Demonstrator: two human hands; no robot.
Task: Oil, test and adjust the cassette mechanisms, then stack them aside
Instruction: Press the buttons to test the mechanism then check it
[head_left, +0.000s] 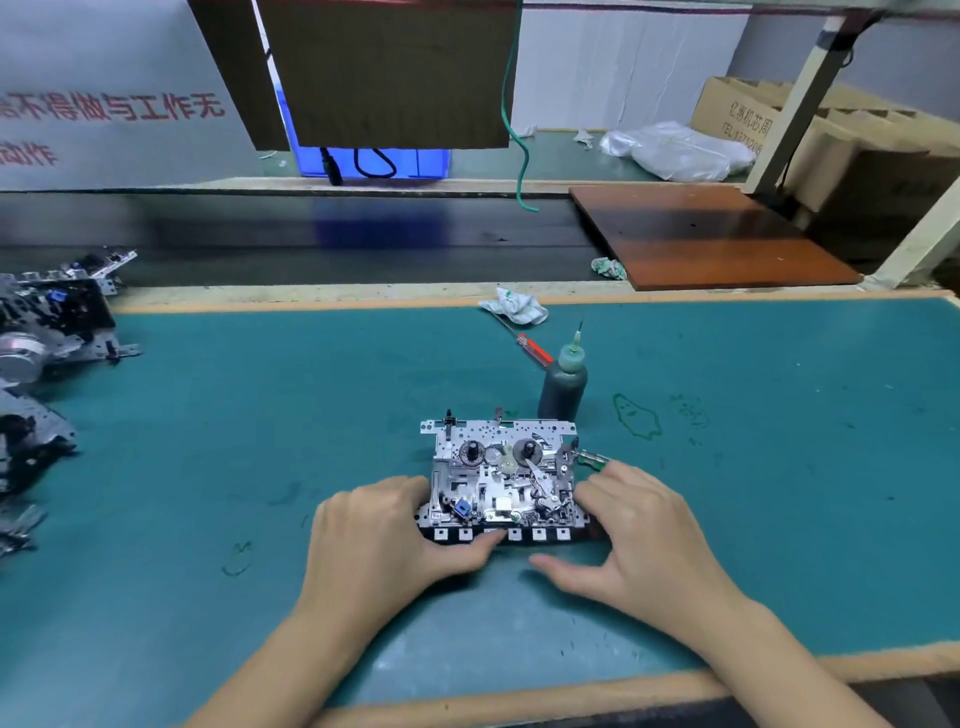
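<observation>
Both hands grip one mechanism (503, 478) on the tabletop (208, 441), between them. The left hand (387, 540) thumbs its key row; the right hand (631, 525) holds its right edge. An oil bottle (563, 384) stands just beyond the right hand; more mechanisms (47, 332) lie far left.

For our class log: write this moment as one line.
left hand: thumb on mechanism keys | right hand: holds its side | oil bottle: upright behind
</observation>
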